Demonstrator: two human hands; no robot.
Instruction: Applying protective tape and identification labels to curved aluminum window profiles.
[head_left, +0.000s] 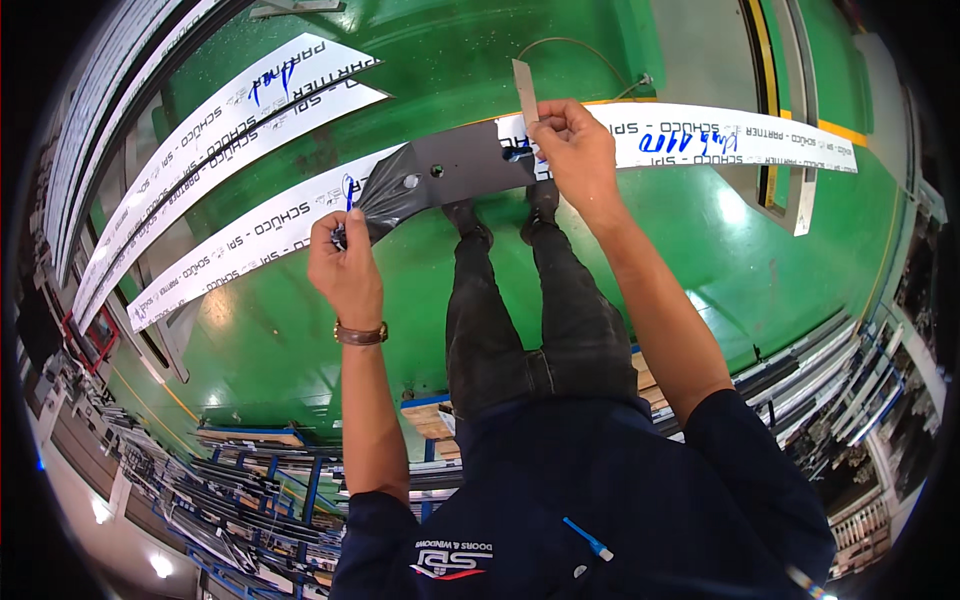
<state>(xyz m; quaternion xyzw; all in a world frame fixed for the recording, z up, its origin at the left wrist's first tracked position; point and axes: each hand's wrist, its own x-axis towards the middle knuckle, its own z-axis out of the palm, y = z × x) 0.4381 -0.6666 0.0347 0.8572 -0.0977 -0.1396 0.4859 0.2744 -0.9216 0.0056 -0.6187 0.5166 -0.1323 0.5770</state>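
Note:
A long profile covered in white printed protective film (700, 140) lies across in front of me. Its middle stretch is bare dark grey surface (470, 160), with a small round hole and a dark cut-out near the right end. My left hand (345, 250) is closed, pinching a crumpled piece of peeled film (390, 195) whose dark underside shows at the left of the bare stretch. My right hand (575, 150) is closed on a thin flat beige strip (524, 90) that sticks up beyond the profile. Its fingertips are beside the dark cut-out and partly hide it.
More film-covered profiles (230, 130) lie at the far left. A metal-framed stand (790, 190) supports the right end. Racks of long bars (260, 500) stand at the lower left, with stacked bars (820, 380) at the right. A thin cable (590, 48) curves over the green floor (690, 260).

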